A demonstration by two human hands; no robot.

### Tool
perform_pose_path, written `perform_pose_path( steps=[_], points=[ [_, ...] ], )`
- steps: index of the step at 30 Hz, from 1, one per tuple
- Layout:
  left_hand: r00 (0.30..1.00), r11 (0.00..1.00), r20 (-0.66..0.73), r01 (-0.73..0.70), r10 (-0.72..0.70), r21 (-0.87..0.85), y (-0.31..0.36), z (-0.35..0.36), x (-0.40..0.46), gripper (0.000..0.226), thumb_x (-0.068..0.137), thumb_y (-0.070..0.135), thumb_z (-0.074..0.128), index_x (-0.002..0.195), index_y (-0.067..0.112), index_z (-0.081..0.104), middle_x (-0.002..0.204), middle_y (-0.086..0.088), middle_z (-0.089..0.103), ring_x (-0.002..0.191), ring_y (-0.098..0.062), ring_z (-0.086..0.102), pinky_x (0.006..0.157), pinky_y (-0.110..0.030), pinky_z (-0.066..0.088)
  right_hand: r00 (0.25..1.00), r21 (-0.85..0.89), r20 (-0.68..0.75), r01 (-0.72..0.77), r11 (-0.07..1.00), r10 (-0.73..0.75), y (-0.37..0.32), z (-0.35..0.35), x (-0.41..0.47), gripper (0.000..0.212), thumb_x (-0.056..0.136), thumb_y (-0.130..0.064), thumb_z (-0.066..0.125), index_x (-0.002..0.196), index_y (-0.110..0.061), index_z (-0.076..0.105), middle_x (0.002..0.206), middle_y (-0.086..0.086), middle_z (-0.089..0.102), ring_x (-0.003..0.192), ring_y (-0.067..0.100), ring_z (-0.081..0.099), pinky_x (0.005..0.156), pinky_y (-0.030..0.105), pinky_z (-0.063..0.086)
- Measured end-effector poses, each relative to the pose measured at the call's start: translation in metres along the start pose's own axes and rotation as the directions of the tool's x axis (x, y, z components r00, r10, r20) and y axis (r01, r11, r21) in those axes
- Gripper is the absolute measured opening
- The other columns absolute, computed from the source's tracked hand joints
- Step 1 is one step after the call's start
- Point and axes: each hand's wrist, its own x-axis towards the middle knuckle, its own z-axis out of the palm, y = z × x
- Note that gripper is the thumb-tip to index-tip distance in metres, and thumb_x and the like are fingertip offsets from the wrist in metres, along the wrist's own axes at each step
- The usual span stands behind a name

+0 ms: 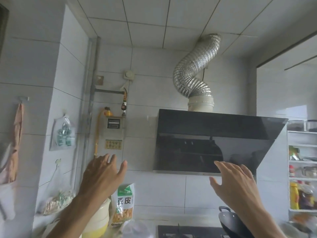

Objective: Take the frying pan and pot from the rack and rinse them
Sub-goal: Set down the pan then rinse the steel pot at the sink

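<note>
Left hand (103, 170): raised in front of the tiled wall, fingers spread, holding nothing. Right hand (235, 181): raised likewise, fingers spread and empty, its fingertips overlapping the lower edge of the black range hood (214, 140). Both forearms rise from the bottom of the view. Below the right forearm, a dark frying pan (231, 220) stands tilted at the back of the gas stove (180, 231), partly hidden by the arm; the pot cannot be made out. Beneath the left hand, a green-and-white food packet (123, 205) leans against the wall beside a pale container (99, 219). A silver flexible duct (193, 69) climbs from the hood to the ceiling. At far right, white shelves (302, 169) hold bottles and jars. A gas meter (113, 125) hangs on the wall.
</note>
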Motion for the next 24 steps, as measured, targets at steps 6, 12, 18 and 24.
perform_pose_path(
  steps=[6, 12, 18, 24],
  points=[
    [0.998, 0.998, -0.005, 0.055, -0.055, 0.003, -0.016, -0.003, 0.008, 0.059, 0.095, 0.050, 0.019, 0.137, 0.016, 0.042, 0.144, -0.004, 0.045, 0.130, -0.021, 0.043, 0.108, -0.039, 0.032, 0.998, -0.041, -0.016, -0.053, 0.998, 0.052, -0.002, -0.008, 0.004, 0.054, 0.083, -0.038, 0.063, 0.132, -0.019, 0.052, 0.134, -0.001, 0.058, 0.128, 0.020, 0.050, 0.115, 0.046, 0.023],
    [0.999, 0.999, -0.011, 0.047, -0.047, 0.009, -0.023, -0.005, 0.010, 0.047, 0.094, 0.042, 0.026, 0.119, 0.012, 0.054, 0.127, -0.007, 0.056, 0.115, -0.023, 0.051, 0.098, -0.038, 0.038, 0.995, -0.091, -0.010, -0.101, 0.991, 0.101, -0.006, -0.004, -0.003, 0.056, 0.083, -0.037, 0.064, 0.133, -0.016, 0.051, 0.134, 0.003, 0.057, 0.129, 0.024, 0.048, 0.115, 0.050, 0.017],
    [0.999, 0.999, -0.018, -0.033, 0.033, 0.001, -0.006, 0.018, 0.011, 0.055, 0.095, 0.046, 0.025, 0.132, 0.012, 0.047, 0.138, -0.007, 0.050, 0.127, -0.024, 0.045, 0.107, -0.040, 0.032, 0.988, -0.108, -0.038, -0.154, 0.982, 0.151, 0.004, 0.008, -0.014, 0.056, 0.080, -0.036, 0.067, 0.130, -0.012, 0.055, 0.131, 0.005, 0.060, 0.128, 0.027, 0.049, 0.114, 0.049, 0.020],
    [0.987, 0.982, 0.047, -0.147, 0.154, -0.120, 0.065, 0.052, 0.013, 0.054, 0.095, 0.046, 0.025, 0.128, 0.010, 0.050, 0.132, -0.009, 0.055, 0.121, -0.025, 0.050, 0.103, -0.039, 0.037, 0.980, -0.191, -0.023, -0.198, 0.962, 0.197, 0.061, 0.001, -0.029, 0.059, 0.080, -0.037, 0.066, 0.133, -0.014, 0.051, 0.136, 0.002, 0.056, 0.130, 0.025, 0.047, 0.114, 0.046, 0.023]
  ],
)
